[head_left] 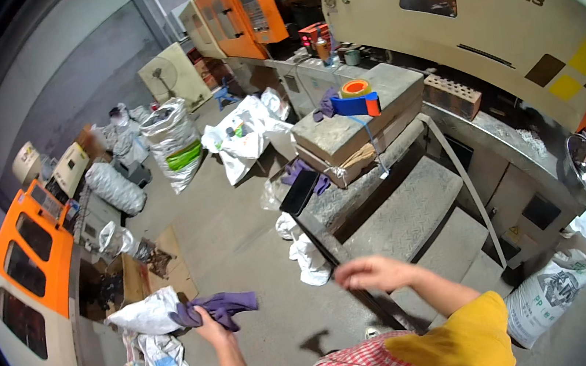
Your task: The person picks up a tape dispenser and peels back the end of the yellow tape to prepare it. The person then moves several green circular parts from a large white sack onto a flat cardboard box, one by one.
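Left hand [210,326] clenched on limp purple cloth [217,308], probably light, best gripped bunched; right hand [371,273] released, empty, above concrete floor [241,241].

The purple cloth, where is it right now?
In the head view, the crumpled purple cloth is low on the left, gripped in the left hand, just beside a white plastic sack on the grey concrete floor.

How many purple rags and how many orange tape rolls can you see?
Purple rags: 3 (one in the left hand, one on the box, one below it)
Orange tape rolls: 1
Total: 4
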Demonstrator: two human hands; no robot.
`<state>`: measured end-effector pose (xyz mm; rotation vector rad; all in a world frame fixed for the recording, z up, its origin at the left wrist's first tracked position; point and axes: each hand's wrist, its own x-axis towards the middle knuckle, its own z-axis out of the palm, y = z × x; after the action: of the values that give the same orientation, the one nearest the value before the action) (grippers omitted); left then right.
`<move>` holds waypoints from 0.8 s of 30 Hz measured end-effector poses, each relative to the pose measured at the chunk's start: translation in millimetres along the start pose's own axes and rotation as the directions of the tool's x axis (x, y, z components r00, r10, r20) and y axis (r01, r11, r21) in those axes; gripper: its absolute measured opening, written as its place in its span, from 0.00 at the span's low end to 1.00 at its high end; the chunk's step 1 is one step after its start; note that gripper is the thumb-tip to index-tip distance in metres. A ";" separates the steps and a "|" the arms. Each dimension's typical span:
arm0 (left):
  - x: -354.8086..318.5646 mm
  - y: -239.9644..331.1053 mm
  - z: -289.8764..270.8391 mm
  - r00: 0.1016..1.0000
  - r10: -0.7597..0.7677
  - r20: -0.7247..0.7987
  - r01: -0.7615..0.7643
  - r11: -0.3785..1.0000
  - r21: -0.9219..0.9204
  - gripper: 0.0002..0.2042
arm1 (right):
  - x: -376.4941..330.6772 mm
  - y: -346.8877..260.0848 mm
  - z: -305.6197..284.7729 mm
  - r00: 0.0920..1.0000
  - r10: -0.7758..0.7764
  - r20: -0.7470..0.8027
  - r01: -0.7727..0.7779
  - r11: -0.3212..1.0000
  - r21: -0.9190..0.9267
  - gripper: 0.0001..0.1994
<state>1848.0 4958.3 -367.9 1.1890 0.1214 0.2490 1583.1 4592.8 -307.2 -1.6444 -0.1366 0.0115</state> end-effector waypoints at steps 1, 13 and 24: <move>6.3 9.1 24.4 0.994 0.097 0.040 -0.099 0.993 0.063 0.18 | 4.5 3.2 -24.7 0.974 0.029 -0.226 -0.019 0.999 0.044 0.16; -11.9 -5.9 456.0 0.066 0.439 0.896 -0.974 0.223 -0.038 0.29 | 31.8 31.7 -14.0 0.652 0.075 -0.755 -0.465 0.826 -0.319 0.16; -20.0 -21.3 566.7 -0.336 -0.178 0.925 -0.917 0.287 -0.278 0.40 | -13.7 61.2 68.7 0.082 0.333 -0.939 -0.863 0.495 0.101 0.19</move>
<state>1958.4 4434.9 -178.5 1.9581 -2.1802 0.0200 1568.3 4655.3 -374.5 -1.8648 1.6555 -0.2620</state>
